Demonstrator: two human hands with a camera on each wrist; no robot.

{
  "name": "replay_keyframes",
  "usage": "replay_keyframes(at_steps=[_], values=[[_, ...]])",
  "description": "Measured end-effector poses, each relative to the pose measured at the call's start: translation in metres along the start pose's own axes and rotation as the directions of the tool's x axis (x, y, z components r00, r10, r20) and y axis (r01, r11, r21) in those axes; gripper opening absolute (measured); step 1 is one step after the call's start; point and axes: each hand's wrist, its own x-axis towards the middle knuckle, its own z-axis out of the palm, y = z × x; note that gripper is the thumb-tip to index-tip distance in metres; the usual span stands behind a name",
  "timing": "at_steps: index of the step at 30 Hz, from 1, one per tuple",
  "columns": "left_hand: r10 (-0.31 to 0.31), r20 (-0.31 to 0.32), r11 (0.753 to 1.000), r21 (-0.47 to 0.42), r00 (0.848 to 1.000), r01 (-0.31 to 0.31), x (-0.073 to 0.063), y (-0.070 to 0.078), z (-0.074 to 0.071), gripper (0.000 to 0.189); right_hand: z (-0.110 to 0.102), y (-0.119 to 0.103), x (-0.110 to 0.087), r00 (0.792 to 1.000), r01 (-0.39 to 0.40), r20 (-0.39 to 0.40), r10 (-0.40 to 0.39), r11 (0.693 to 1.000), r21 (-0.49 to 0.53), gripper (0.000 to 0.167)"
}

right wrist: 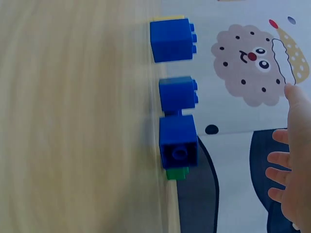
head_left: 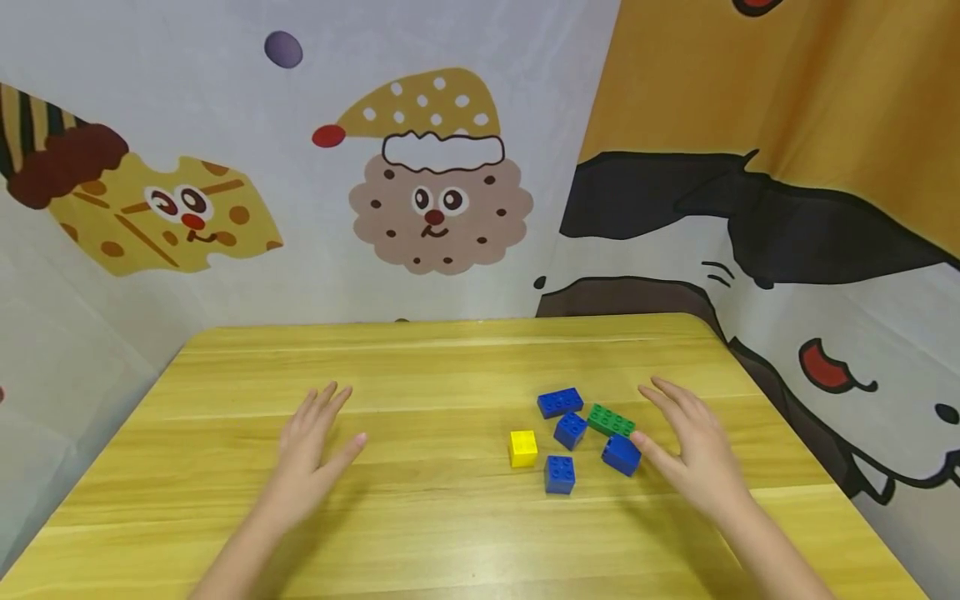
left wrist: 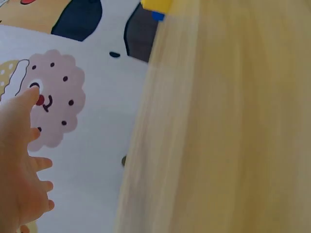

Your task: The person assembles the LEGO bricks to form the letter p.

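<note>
Left grip (head_left: 303,458), right grip (head_left: 697,457): fingers outstretched | green brick (head_left: 611,421): long axis far-left to near-right

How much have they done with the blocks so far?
Nothing looks built: the yellow block, green block and four blue blocks sit in a loose cluster on the table. Nothing's in hand: the left hand and right hand are both empty. Any building is probably all left, as no blocks look joined.
</note>
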Motion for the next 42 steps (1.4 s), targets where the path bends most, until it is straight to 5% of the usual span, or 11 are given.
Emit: replay_keyframes(at_steps=[18, 26, 36, 42], values=[[-0.022, 0.082, 0.966, -0.255, 0.996, 0.043, 0.01, 0.027, 0.05, 0.061, 0.027, -0.02, -0.008, 0.995, 0.061, -0.093, -0.042, 0.976, 0.211, 0.042], [-0.066, 0.115, 0.917, -0.386, 0.991, 0.106, 0.012, 0.035, 0.072, 0.061, 0.037, -0.026, -0.01, 0.992, 0.076, -0.12, -0.039, 0.943, 0.323, 0.04], [-0.074, 0.175, 0.841, -0.518, 0.982, 0.156, 0.017, 0.042, 0.1, 0.065, 0.05, -0.028, -0.016, 0.999, -0.046, 0.001, 0.048, 0.939, 0.342, 0.041], [-0.076, 0.212, 0.811, -0.555, 0.974, 0.184, 0.022, 0.048, 0.116, 0.064, 0.061, -0.032, -0.019, 0.999, -0.045, 0.022, 0.04, 0.907, 0.418, 0.044]])
